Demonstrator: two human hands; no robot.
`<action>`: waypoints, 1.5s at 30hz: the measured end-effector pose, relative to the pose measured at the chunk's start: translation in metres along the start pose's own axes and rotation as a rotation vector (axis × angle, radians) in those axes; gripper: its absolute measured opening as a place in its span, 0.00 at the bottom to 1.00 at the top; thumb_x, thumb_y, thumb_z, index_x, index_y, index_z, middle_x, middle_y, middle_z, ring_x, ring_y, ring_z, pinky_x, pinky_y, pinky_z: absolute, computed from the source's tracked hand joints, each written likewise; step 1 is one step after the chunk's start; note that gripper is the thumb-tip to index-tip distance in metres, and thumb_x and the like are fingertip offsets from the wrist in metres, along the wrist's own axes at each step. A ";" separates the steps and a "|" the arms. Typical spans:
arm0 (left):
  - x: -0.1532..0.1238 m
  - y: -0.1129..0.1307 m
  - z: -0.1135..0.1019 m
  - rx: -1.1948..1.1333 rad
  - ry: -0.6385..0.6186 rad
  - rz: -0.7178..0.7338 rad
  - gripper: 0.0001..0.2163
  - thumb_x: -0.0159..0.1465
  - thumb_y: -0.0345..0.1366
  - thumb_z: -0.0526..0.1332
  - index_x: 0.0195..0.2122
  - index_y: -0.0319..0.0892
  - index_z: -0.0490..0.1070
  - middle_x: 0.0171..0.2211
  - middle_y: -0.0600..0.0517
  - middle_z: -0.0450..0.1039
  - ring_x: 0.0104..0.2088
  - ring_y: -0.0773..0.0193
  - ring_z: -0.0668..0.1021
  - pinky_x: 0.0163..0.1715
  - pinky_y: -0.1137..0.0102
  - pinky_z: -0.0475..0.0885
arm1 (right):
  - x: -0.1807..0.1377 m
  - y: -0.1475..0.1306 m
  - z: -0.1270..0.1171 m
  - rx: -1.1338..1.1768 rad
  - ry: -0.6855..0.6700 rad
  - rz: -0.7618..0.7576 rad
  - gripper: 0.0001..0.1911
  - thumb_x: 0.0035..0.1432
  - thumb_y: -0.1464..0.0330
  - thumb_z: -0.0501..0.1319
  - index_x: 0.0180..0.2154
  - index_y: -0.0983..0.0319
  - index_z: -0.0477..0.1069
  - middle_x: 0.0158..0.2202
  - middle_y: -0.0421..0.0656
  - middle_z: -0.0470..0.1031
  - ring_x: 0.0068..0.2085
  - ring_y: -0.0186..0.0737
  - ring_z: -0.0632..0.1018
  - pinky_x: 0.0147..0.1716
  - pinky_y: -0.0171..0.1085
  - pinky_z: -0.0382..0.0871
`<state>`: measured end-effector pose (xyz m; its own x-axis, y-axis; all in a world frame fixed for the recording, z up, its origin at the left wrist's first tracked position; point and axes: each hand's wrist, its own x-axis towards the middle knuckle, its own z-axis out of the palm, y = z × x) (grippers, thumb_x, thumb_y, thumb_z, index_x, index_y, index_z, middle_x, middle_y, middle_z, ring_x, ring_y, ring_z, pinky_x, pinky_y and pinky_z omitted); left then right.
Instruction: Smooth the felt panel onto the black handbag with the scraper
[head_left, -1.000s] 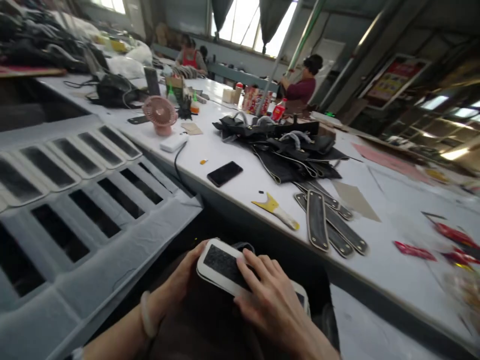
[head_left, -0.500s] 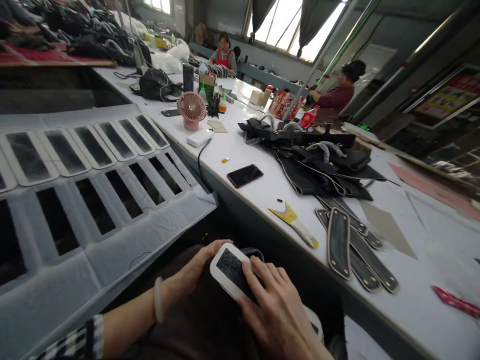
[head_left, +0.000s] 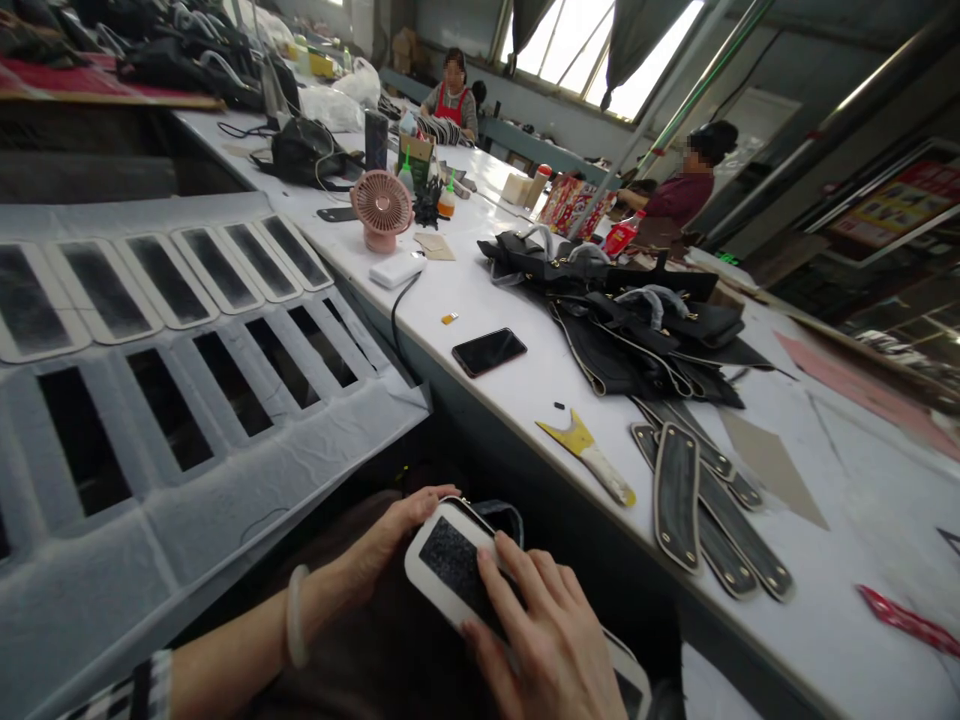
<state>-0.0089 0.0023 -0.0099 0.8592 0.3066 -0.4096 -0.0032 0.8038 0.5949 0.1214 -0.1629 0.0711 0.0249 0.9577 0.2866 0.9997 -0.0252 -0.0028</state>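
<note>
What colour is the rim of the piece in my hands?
White; the rim shows best in the head view.

Six laid white-rimmed panels (head_left: 217,268), one fan (head_left: 382,206)

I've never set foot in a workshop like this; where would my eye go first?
Probably to the bottom centre, where the left hand holds one end of a white-rimmed panel with a dark middle and the right hand rests across it. A row of similar panels at left would likely come next. On the white table beyond, the pink fan stands out too.
</note>
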 end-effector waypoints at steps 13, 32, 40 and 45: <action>0.001 0.011 0.006 0.141 0.000 0.028 0.21 0.65 0.49 0.57 0.54 0.42 0.71 0.48 0.46 0.76 0.48 0.51 0.75 0.53 0.59 0.65 | -0.009 0.012 0.008 -0.136 -0.085 0.105 0.20 0.65 0.63 0.55 0.57 0.56 0.66 0.63 0.51 0.63 0.50 0.51 0.75 0.42 0.50 0.70; -0.001 0.019 0.005 0.257 -0.002 0.174 0.15 0.61 0.47 0.61 0.43 0.44 0.77 0.45 0.48 0.76 0.51 0.52 0.72 0.54 0.62 0.65 | 0.049 -0.014 0.014 0.288 -0.041 0.074 0.16 0.62 0.72 0.57 0.52 0.60 0.69 0.53 0.48 0.73 0.47 0.52 0.76 0.41 0.49 0.75; 0.005 0.018 -0.001 0.288 0.050 0.090 0.18 0.59 0.46 0.63 0.46 0.42 0.75 0.48 0.48 0.76 0.53 0.50 0.72 0.56 0.61 0.63 | 0.047 -0.007 0.018 0.203 -0.057 0.086 0.14 0.61 0.71 0.59 0.49 0.59 0.72 0.52 0.45 0.75 0.46 0.51 0.75 0.37 0.46 0.74; 0.004 0.025 -0.002 0.346 0.043 0.073 0.16 0.59 0.46 0.62 0.44 0.42 0.77 0.45 0.48 0.77 0.50 0.50 0.73 0.52 0.62 0.65 | 0.052 -0.012 0.021 0.132 -0.093 0.036 0.15 0.60 0.71 0.60 0.50 0.61 0.72 0.51 0.46 0.75 0.42 0.50 0.75 0.34 0.45 0.71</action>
<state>-0.0065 0.0242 0.0022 0.8409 0.3836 -0.3818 0.1164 0.5607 0.8198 0.1104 -0.1069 0.0663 0.0546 0.9794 0.1943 0.9900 -0.0277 -0.1386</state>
